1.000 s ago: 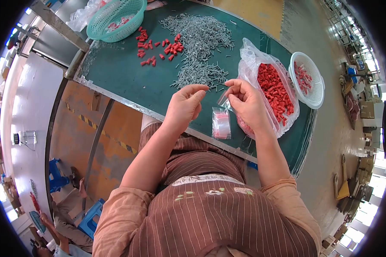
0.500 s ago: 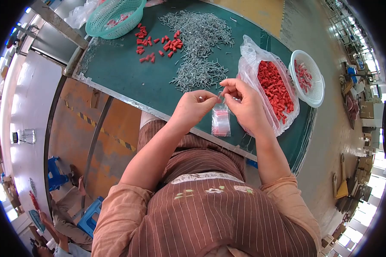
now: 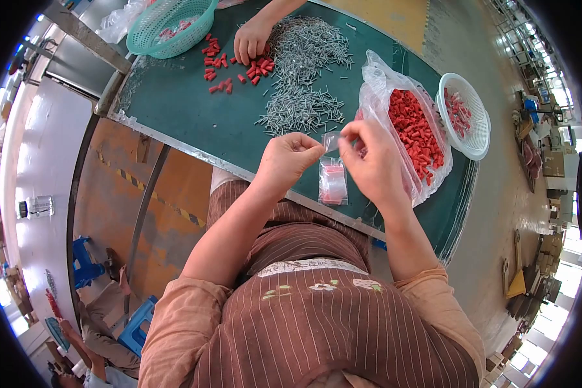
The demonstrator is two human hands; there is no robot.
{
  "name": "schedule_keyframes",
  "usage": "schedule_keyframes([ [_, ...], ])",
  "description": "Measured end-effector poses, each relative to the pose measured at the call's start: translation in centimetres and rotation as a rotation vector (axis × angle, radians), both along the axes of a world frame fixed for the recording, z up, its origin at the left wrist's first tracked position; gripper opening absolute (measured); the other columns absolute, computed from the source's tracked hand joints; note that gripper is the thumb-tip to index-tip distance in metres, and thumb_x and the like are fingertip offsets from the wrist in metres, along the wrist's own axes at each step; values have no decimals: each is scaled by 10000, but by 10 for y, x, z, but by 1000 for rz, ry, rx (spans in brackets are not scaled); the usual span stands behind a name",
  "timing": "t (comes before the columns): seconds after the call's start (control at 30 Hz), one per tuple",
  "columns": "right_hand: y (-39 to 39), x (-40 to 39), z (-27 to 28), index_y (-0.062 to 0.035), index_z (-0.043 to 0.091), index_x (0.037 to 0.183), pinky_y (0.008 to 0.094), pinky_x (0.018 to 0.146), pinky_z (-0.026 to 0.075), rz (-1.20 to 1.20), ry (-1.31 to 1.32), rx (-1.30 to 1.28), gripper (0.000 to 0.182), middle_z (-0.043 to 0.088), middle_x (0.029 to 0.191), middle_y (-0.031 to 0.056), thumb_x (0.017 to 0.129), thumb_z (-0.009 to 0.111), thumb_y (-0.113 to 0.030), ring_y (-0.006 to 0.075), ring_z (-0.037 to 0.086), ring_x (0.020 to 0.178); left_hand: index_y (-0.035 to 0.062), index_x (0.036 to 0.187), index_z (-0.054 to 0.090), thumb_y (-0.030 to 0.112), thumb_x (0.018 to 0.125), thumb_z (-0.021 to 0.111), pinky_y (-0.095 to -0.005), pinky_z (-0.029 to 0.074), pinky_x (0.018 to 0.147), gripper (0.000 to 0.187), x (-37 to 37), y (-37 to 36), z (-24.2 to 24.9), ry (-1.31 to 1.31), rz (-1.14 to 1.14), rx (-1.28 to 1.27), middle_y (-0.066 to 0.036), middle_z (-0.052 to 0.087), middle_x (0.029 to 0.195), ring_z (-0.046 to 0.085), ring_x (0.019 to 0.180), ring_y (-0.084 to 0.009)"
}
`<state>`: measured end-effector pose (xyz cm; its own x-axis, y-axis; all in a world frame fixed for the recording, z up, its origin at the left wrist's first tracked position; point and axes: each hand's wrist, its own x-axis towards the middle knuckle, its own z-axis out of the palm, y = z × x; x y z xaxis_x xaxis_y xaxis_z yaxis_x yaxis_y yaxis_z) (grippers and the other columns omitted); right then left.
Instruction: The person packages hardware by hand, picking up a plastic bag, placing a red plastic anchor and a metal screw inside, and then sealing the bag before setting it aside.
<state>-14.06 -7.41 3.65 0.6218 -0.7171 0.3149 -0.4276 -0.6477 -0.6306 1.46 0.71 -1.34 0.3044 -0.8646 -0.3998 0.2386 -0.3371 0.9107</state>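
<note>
My left hand (image 3: 290, 160) pinches a small clear plastic bag (image 3: 330, 141) at its left edge, above the table. Close to the bag's other side is my right hand (image 3: 374, 160), its fingers curled together and slightly blurred; what lies inside them is mostly hidden. Just below, a stack of clear zip bags with red bands (image 3: 333, 183) lies near the table edge. Loose metal screws (image 3: 302, 110) are heaped beyond my hands. To the right, a large clear bag (image 3: 376, 84) lies open, full of short red plastic plugs (image 3: 415, 132).
A co-worker's hand (image 3: 252, 42) touches scattered red plugs (image 3: 226, 85) across the green table (image 3: 174, 110). A green basket (image 3: 204, 29) stands far left, a white basket (image 3: 478, 139) at the right edge. Another person sits at lower left by a blue stool (image 3: 134, 330).
The co-worker's hand has come in from the top onto the red plugs. My hands have moved slightly apart, and the small clear bag now shows between them.
</note>
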Motion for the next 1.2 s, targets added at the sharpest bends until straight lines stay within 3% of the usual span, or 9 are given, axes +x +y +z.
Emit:
schedule_keyframes([
  [0.07,7,0,-3,-19,623,948,337,644,487,12,-5,230,136,646,822,109,849,658,-106,234,612,692,7,842,693,158,822,750,-225,386,515,163,-1,0,3,3,-1,0,43,585,680,473,593,-33],
  [0.17,5,-1,-14,-4,640,933,319,641,489,32,-16,447,144,666,822,113,861,650,-129,201,627,698,18,866,684,155,831,743,-202,309,476,153,-8,1,0,-141,-42,-44,69,530,654,415,563,-13],
  [0.23,2,-2,-20,6,644,935,308,640,490,41,-20,543,148,677,820,116,869,639,-126,181,633,698,24,859,689,164,821,749,-202,322,492,157,-11,3,-1,-239,-55,-53,74,525,652,420,576,-15],
  [0.47,-3,-5,-29,22,660,948,273,629,488,84,-28,601,149,693,806,89,877,617,-101,107,622,699,43,838,701,177,794,763,-210,336,505,154,-15,6,2,-327,-73,-24,75,508,645,415,584,-21],
  [0.73,0,-9,-43,27,659,933,258,629,485,41,-38,633,150,689,803,64,861,628,-101,84,609,696,37,848,699,151,806,754,-205,318,501,134,-17,10,-10,-165,-26,-19,78,508,656,403,585,-16],
  [0.83,5,-8,-48,14,640,937,220,657,482,10,-41,677,66,655,819,13,883,631,-23,56,590,732,34,833,694,147,807,755,-207,305,483,131,-19,14,-14,-62,31,-3,81,494,630,393,566,-10],
  [0.93,10,-7,-55,14,633,931,220,652,478,-47,-20,648,63,648,813,11,882,630,-24,54,580,720,31,839,686,131,813,746,-207,299,477,120,-18,18,-19,2,98,-12,86,483,620,386,560,-5],
  [1.13,14,-6,-53,10,623,936,222,636,469,96,-2,716,68,631,791,5,879,620,-27,49,561,710,25,873,638,127,859,699,-201,308,474,119,-18,25,-24,-75,102,-65,76,475,625,397,549,-8],
  [1.2,17,-2,-44,19,633,948,263,652,484,126,16,717,127,661,804,70,865,620,-78,93,598,723,19,903,617,146,880,673,-216,328,485,141,-18,28,-31,-88,70,-55,64,483,627,407,561,-18],
])
